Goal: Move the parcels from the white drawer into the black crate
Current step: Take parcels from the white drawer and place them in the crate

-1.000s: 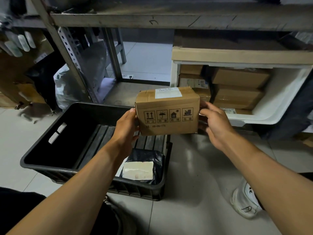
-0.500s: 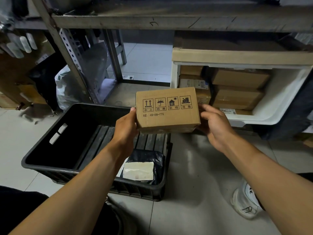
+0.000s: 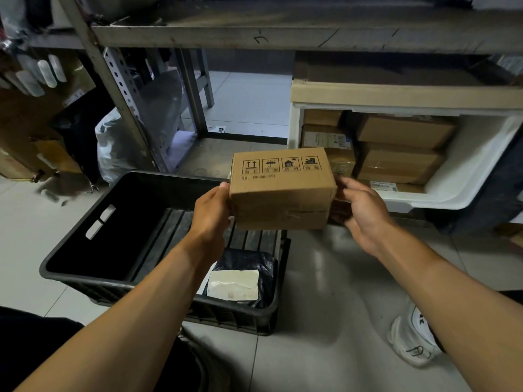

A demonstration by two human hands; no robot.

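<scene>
Both hands hold one cardboard parcel (image 3: 281, 190) between them in the air: our left hand (image 3: 211, 213) grips its left end with fingers curled behind it and the thumb at the top corner, while our right hand (image 3: 360, 210) touches the right end with fingers loosely spread, and we cannot tell how firmly it holds. We see the parcel's printed face, with four handling symbols, turned upward and away from us. It hangs above the far right corner of the black crate (image 3: 73, 258), which stands on the tiled floor (image 3: 325, 306). Inside the crate, at its near right corner, lies a black bag parcel (image 3: 254, 261) with a pale label (image 3: 233, 284) on top. Beyond our right hand the white drawer (image 3: 464, 176) stands pulled open, with more brown parcels (image 3: 402, 148) stacked inside it. Above it all runs a grey metal shelf (image 3: 283, 35) on perforated uprights. Near the floor's right edge we see a white shoe (image 3: 410, 340).
</scene>
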